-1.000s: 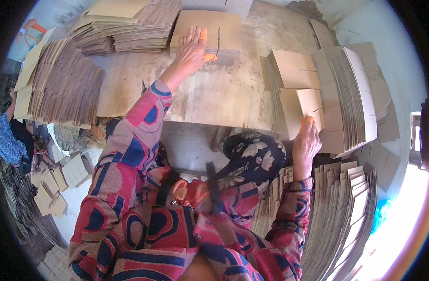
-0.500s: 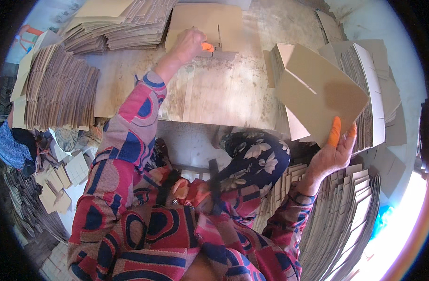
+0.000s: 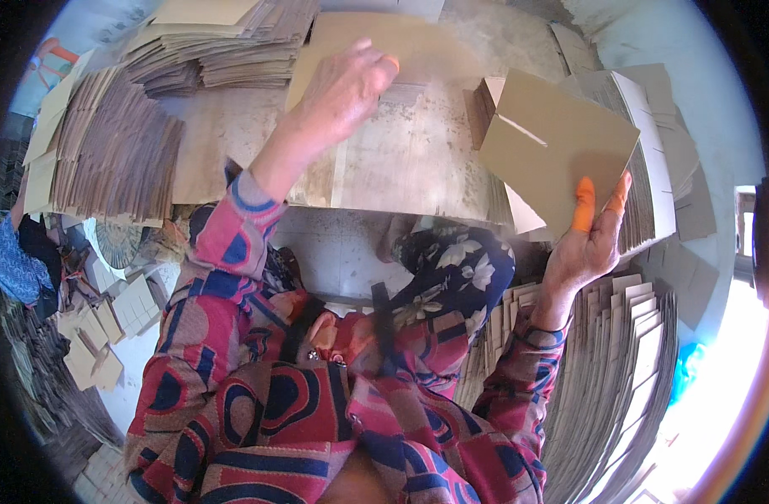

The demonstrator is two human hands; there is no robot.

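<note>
My right hand [image 3: 588,244], with orange rubber tips on two fingers, grips the lower corner of a flat brown cardboard blank [image 3: 561,143] lifted above the right side of the worn table [image 3: 401,160]. My left hand [image 3: 344,91], also wearing an orange fingertip cover, reaches forward and presses on another flat cardboard sheet [image 3: 418,42] lying at the far middle of the table. Both arms wear sleeves patterned in red and blue.
Stacks of folded cardboard blanks stand on edge at the left [image 3: 107,160], lie piled at the far left [image 3: 225,42], and fill the right side [image 3: 662,168]. More stacks sit on the floor by my right knee [image 3: 620,378]. Small cardboard pieces [image 3: 107,328] litter the floor left.
My right hand has pulled one cardboard blank off the right stack and raised it over the table. My left hand stayed on the far sheet, drawing it slightly nearer.
</note>
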